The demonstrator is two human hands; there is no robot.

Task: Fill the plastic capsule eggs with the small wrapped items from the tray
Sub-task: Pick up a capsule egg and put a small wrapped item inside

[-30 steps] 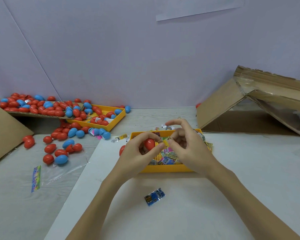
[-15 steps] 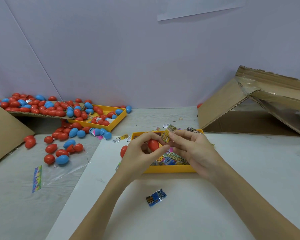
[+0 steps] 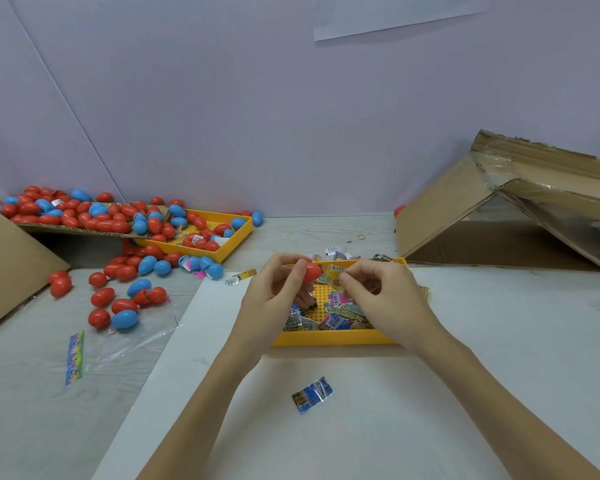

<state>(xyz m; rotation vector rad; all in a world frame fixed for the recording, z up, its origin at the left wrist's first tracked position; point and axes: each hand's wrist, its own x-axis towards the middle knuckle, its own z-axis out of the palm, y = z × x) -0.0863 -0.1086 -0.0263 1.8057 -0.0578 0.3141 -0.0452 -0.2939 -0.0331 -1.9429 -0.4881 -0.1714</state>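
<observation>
Red egg (image 3: pixel 311 271) half-hidden in left hand (image 3: pixel 274 299)

A large cardboard box (image 3: pixel 520 216) lies tipped on its side at the right of the bench (image 3: pixel 326 233), its open mouth facing forward and clear tape along its flaps. At the far left a slanted cardboard panel (image 3: pixel 4 271) leans up from the grey surface, and beside it a flat cardboard sheet (image 3: pixel 77 231) (its corrugated edge showing) stands raised above the bench. A white board (image 3: pixel 499 341) covers the near middle and right. A crumpled clear plastic bag (image 3: pixel 142 337) lies on the left, with a rainbow-coloured strip (image 3: pixel 74 356) at its near end. A small rubber band (image 3: pixel 361 237) rests toward the back. A white paper sheet (image 3: pixel 395 12) hangs on the lilac wall (image 3: pixel 222 116).
</observation>
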